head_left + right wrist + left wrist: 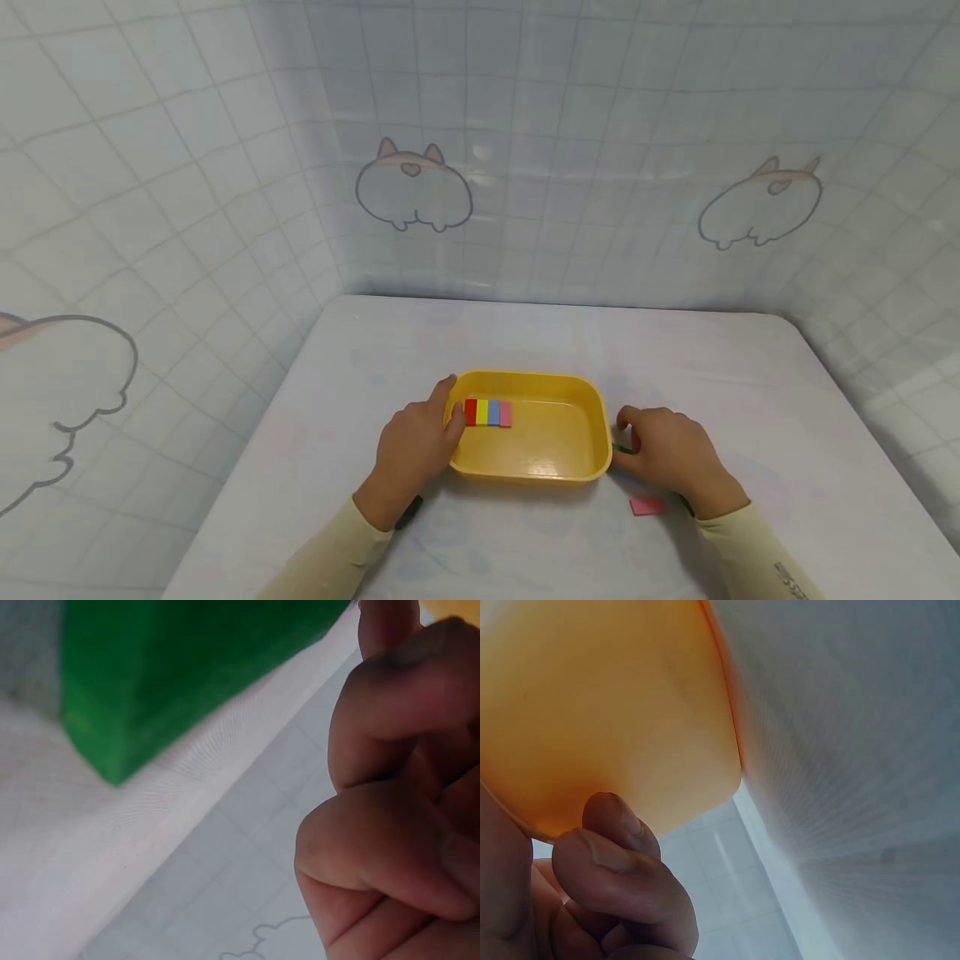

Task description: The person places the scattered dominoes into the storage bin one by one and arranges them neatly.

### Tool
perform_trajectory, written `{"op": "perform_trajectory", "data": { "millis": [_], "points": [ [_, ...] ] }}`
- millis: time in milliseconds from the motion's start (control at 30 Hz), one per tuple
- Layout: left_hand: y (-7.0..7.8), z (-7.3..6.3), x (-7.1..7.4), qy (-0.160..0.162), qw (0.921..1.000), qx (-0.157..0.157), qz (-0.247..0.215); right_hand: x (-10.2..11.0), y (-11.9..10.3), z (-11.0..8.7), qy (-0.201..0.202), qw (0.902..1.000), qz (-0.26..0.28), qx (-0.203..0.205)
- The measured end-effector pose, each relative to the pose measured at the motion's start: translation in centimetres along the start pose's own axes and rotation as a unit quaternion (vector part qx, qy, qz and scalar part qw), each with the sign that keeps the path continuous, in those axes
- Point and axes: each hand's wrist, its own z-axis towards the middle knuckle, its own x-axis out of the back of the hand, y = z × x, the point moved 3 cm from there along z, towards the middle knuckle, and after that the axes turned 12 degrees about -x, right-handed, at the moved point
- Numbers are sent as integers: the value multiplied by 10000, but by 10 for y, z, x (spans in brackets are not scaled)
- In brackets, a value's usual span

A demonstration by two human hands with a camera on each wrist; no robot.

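Observation:
A shallow yellow tray [555, 467] lies on the table, with red [470, 412], yellow [482, 412], blue [493, 413] and pink [506, 414] tiles side by side at its left end. My left hand [416, 442] grips the tray's left rim, thumb over the inside; in the left wrist view, curled fingers [630, 877] are at its outer wall. Just off the tray's right side, my right hand [671, 450] pinches a small green piece [624, 448], mostly hidden by the fingers. A blue piece [624, 477] shows partly beneath that hand.
A pink tile [647, 506] lies in front of the right hand. Dark pieces show partly beside the left wrist [408, 512] and under the right wrist. A large green block [187, 667] fills the right wrist view's upper left. Tile-patterned sheets [562, 167] wall the table's back and sides.

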Motion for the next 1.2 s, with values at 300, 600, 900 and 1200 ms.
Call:
{"op": "perform_trajectory", "data": {
  "millis": [300, 600, 900, 1200],
  "points": [
    [1, 3, 6, 16, 10000, -92, -33, 3, -1, 4, -171, 9998, -23, -122],
    [-4, 4, 9, -27, 9998, -177, -36, 4, -5, 4, -283, 9988, -14, -395],
    [-8, 8, 8, -144, 9998, -125, -52, 8, -6, 2, 55, 9998, 185, -2],
    [-11, 11, 7, -97, 9998, -180, -40, 4, -6, 3, -268, 9985, 343, 334]
  ]
}}
